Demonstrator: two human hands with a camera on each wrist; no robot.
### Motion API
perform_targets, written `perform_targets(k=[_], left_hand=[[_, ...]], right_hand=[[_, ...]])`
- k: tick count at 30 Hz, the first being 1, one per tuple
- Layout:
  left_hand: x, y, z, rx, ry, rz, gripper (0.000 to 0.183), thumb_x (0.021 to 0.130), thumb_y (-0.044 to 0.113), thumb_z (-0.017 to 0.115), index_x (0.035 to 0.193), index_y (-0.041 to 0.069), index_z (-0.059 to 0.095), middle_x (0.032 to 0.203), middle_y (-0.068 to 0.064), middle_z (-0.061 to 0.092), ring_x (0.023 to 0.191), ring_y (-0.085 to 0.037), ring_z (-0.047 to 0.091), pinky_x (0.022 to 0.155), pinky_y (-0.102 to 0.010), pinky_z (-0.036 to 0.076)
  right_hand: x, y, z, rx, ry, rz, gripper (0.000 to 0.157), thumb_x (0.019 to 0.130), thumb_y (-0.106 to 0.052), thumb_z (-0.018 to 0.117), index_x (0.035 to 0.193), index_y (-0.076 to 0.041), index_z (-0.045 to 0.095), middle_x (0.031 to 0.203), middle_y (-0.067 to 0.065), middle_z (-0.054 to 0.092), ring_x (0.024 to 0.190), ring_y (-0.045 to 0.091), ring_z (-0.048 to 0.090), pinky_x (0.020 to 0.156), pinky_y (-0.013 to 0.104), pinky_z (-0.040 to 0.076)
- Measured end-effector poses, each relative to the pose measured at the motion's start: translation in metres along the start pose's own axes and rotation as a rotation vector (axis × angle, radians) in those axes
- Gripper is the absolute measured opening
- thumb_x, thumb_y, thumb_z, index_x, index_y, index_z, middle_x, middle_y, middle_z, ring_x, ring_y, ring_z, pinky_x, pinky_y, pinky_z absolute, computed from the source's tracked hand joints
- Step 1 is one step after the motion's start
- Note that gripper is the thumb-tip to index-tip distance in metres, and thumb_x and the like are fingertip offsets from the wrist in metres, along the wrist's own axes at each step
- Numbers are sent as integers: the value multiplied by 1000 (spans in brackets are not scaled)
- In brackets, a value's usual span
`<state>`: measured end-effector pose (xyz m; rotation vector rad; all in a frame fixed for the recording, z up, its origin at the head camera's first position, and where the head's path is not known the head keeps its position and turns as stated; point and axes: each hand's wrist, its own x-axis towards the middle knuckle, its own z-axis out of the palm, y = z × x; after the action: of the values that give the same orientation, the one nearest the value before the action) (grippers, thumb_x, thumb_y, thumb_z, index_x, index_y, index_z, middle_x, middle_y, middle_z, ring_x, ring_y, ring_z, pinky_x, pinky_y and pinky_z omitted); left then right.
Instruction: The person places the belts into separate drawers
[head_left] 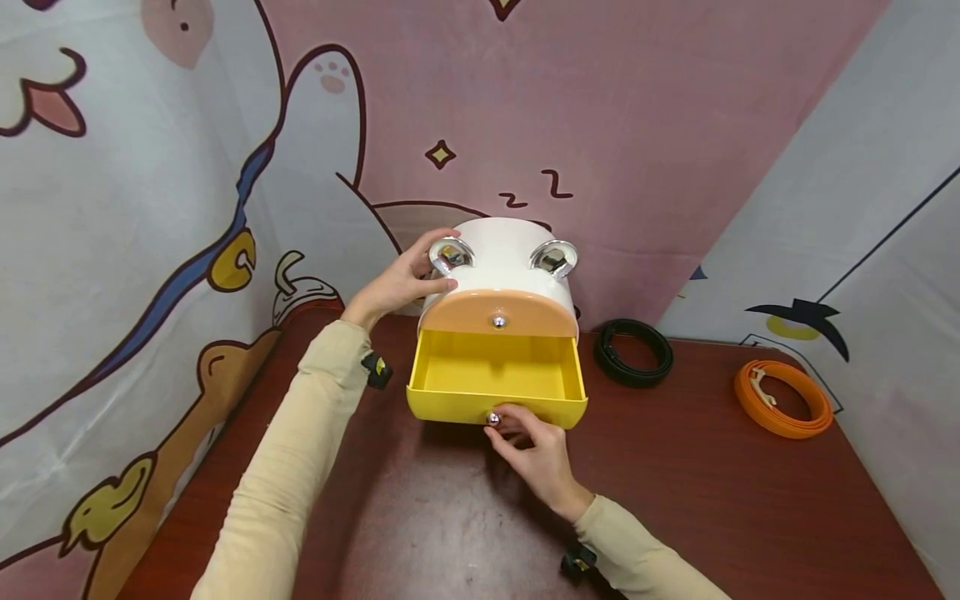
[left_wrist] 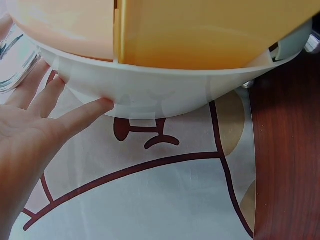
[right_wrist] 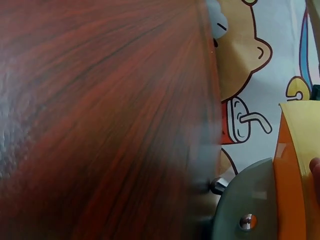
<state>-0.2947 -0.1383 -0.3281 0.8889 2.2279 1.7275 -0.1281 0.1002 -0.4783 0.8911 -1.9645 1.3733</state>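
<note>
A small white drawer cabinet [head_left: 501, 250] with two shiny ring-shaped eyes stands at the back of the table. Its peach upper drawer front [head_left: 465, 315] is closed, while the yellow lower drawer [head_left: 450, 407] is pulled far out. My left hand [head_left: 401, 282] rests on the cabinet's left side around the left ring eye [head_left: 452, 255]; in the left wrist view its fairly straight fingers touch the white shell [left_wrist: 150, 92]. With thumb and forefinger, my right hand [head_left: 540, 458] pinches the round metal knob [head_left: 492, 419] of the yellow drawer. Only a fingertip of it shows in the right wrist view.
To the cabinet's right lie a coiled black belt [head_left: 633, 377] and, farther right, a coiled orange belt [head_left: 783, 423]. The dark red wooden table [head_left: 420, 533] meets a printed cartoon cloth [head_left: 600, 125] at the back and sides.
</note>
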Motion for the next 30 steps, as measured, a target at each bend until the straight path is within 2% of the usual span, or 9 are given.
perform_targets(k=[6, 12, 19, 22, 30], left_hand=[[-1, 1, 0, 3, 6, -10, 72, 92, 2, 65, 151, 20, 28, 129, -18, 55, 104, -34, 57, 83, -33, 50], [1, 0, 1, -1, -9, -2, 72, 91, 2, 65, 150, 20, 28, 127, -17, 55, 100, -29, 58, 83, -33, 50], [2, -1, 1, 7, -3, 1, 73, 92, 2, 65, 151, 20, 27, 128, -18, 54, 100, -31, 57, 83, -32, 49], [1, 0, 1, 8, -3, -6, 73, 92, 2, 65, 151, 20, 27, 128, -18, 54, 98, -28, 58, 83, -32, 49], [1, -2, 0, -23, -10, 35, 71, 91, -2, 64, 150, 17, 29, 123, -18, 57, 92, -25, 57, 77, -30, 48]], right_hand=[[1, 0, 3, -45, 22, -20, 41, 71, 12, 78, 107, -2, 65, 88, 9, 70, 71, 16, 69, 59, 22, 53], [-1, 0, 5, -19, 64, -71, 42, 67, 15, 77, 105, 2, 65, 86, 10, 70, 69, 18, 68, 61, 25, 54], [-5, -1, 6, -1, 84, -125, 42, 65, 15, 78, 104, 5, 65, 86, 13, 70, 68, 20, 69, 61, 26, 54], [-7, 0, 6, 2, 91, -153, 37, 68, 12, 79, 102, 6, 65, 85, 14, 70, 67, 20, 68, 59, 26, 54], [-9, 3, 6, 10, 101, -186, 24, 81, 0, 76, 101, 7, 66, 84, 14, 70, 66, 20, 68, 59, 25, 54]])
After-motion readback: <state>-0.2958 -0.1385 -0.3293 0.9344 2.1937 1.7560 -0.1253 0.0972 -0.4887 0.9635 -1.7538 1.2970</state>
